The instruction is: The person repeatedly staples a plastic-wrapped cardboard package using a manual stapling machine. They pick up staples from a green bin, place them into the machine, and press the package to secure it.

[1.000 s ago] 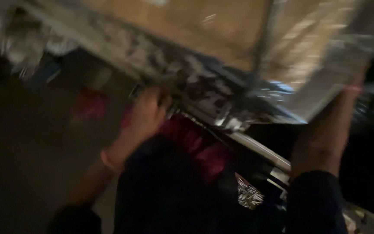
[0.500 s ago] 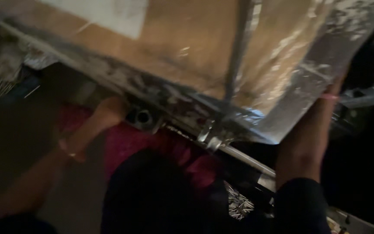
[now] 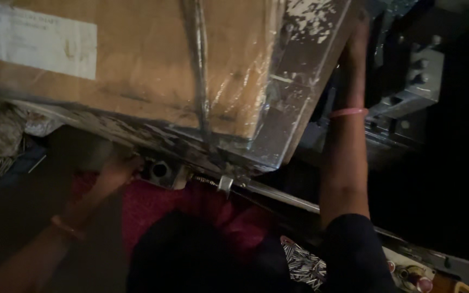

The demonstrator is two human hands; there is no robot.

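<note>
A large cardboard box (image 3: 137,65) wrapped in clear plastic film fills the upper left and middle of the head view, with a white label (image 3: 33,40) near its left end. Its long axis runs left to right, tilting slightly down toward the right, where a film-covered corner (image 3: 278,146) juts out over a metal machine frame (image 3: 408,92).

The left hand (image 3: 118,171) sits under the box's lower edge, near the left-middle, forearm reaching up from below with a bangle (image 3: 63,228) at the wrist. Its fingers are tucked beneath the box in shadow; I cannot tell how far its grip is closed.

A threaded metal rod (image 3: 256,190) lies just below that corner.

The right hand (image 3: 356,38) is at the box's right end, arm stretched straight up, a pink bangle (image 3: 348,112) on the wrist, fingers pressed flat against the film-covered side, not wrapped round anything. The two hands bracket the box, right hand higher.
</note>
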